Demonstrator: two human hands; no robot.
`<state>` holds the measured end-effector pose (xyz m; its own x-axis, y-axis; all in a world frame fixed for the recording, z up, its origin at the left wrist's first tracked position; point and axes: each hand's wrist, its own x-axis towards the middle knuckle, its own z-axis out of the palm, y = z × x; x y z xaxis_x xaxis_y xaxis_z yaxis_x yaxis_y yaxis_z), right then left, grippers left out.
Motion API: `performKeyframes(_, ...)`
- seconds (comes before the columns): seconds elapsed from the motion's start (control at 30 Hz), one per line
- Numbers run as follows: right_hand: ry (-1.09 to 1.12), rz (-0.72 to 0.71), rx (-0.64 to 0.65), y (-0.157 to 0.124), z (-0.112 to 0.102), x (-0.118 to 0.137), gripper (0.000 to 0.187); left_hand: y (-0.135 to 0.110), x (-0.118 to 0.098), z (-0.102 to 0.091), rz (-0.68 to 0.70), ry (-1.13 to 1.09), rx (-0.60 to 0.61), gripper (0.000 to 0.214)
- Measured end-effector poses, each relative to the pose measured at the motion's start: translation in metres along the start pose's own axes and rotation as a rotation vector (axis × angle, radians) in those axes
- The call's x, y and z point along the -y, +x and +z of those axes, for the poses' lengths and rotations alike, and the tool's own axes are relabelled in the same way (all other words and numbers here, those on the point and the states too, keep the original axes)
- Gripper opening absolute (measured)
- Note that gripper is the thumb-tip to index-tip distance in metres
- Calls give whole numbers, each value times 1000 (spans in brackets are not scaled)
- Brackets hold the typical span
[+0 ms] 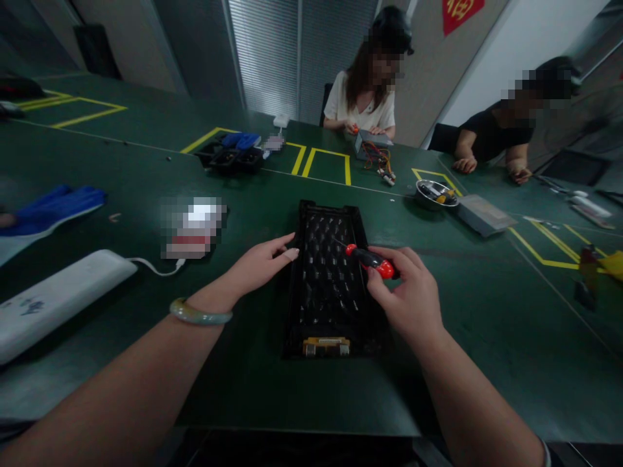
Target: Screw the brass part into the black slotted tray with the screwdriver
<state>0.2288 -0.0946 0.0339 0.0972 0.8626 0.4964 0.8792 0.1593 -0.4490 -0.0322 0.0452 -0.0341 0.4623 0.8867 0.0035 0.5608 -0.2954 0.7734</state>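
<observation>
A black housing [326,285] is laid flat on the green table [272,389], directly in front of the person, with its long axis running away from the body. Its upper face is ribbed, and a gold-coloured connector [327,347] is seated at the near edge.

The left hand [263,263] is placed against the left edge of the housing. Its grip is slack: the fingers are stretched out flat, the fingertips touch the rim, and nothing is enclosed. A pale bracelet [199,313] is worn on the left wrist.

The right hand [409,295] is held over the right side of the housing. Its grip is closed around the handle of a red-and-black screwdriver [370,259]. The shaft is directed toward the middle of the housing, where the tip cannot be made out against the dark surface.

To the left, a long white block [58,298] with a white cable [156,267] and blue gloves [53,207] are located well apart from the housing. A metal bowl [435,193] and a flat grey box [483,214] are placed farther off to the right.
</observation>
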Motion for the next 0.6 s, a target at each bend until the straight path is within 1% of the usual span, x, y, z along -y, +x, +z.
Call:
performKeyframes(0.1,77,-85,-284,-2,-8,-1,20,0,0,0,3,-9,2,67)
performKeyframes(0.17,137,-137,-475,-4,-11,-1,25,0,1,0,15,-22,-1,67)
performKeyframes(0.2,165,-153,-542,-5,-13,0,31,0,1,0,21,-23,-4,66)
performKeyframes(0.23,187,-160,-579,-6,-13,1,37,0,1,0,27,-20,-5,66)
performKeyframes(0.27,205,-161,-590,-7,-14,2,41,0,1,0,32,-16,-5,66)
performKeyframes(0.33,249,-154,-548,-7,-14,3,46,0,1,-1,39,-15,-1,66)
performKeyframes(0.37,283,-149,-512,-7,-14,3,45,-1,0,-1,39,-16,2,66)
performKeyframes(0.43,344,-114,-435,-7,-12,2,38,-1,-2,-1,28,-14,1,67)
performKeyframes(0.57,318,55,-162,-8,-4,1,23,-2,-5,-2,9,-1,4,69)
performKeyframes(0.6,319,82,-120,-8,-2,1,21,-2,-5,-2,10,1,2,69)
